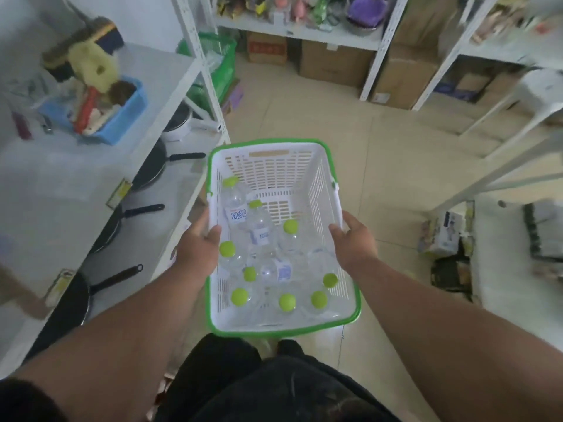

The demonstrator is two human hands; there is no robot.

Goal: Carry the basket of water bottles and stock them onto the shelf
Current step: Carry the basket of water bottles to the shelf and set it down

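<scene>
The left hand (196, 249) and right hand (353, 242) each clasp a long rim of the white slotted plastic basket with green edge (268, 167), at 9 and 3 o'clock. Its clear green-capped water bottles (262, 257) lie loose; a tilt could roll them, and the grey metal shelf (76, 184) at 9 o'clock may catch the basket.

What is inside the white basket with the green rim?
The basket holds clear water bottles with green caps; nine caps show. Its far end is bare. Both hands, left and right, grip its sides. Bottles crowd together, so the exact count is uncertain.
</scene>
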